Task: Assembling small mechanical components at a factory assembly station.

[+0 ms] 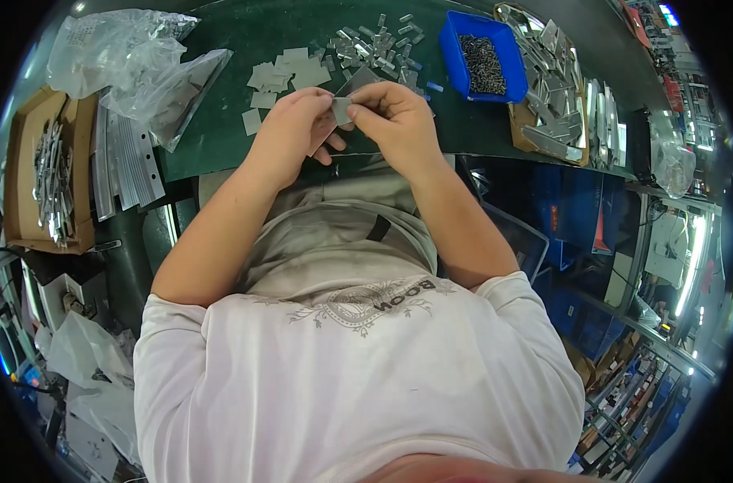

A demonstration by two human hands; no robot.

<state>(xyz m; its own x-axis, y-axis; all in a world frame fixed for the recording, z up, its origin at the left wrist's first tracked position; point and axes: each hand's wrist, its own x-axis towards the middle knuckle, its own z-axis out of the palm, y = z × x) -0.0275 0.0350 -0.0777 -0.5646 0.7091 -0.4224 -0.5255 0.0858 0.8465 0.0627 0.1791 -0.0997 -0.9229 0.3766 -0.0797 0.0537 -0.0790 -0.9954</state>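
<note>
My left hand (298, 129) is closed around a thin flat metal plate (322, 135), which slants up and away past the fingers. In a pinch between thumb and fingers, my right hand (398, 121) grips a small pale grey square (341, 111) against the plate. Both hands meet just above the near edge of the green table. Beyond my left hand lie several loose pale squares (308, 74), some overlapping. A scatter of small shiny metal pieces (374, 50) lies beyond my right hand. The far side of the plate is partly hidden by my fingers.
A blue bin (455, 68) full of small dark screws or pins stands at the right. Beside it is a cardboard box (580, 153) of metal strips. Plastic bags (133, 68) and long metal strips (125, 161) lie at the left, near another cardboard box (80, 193).
</note>
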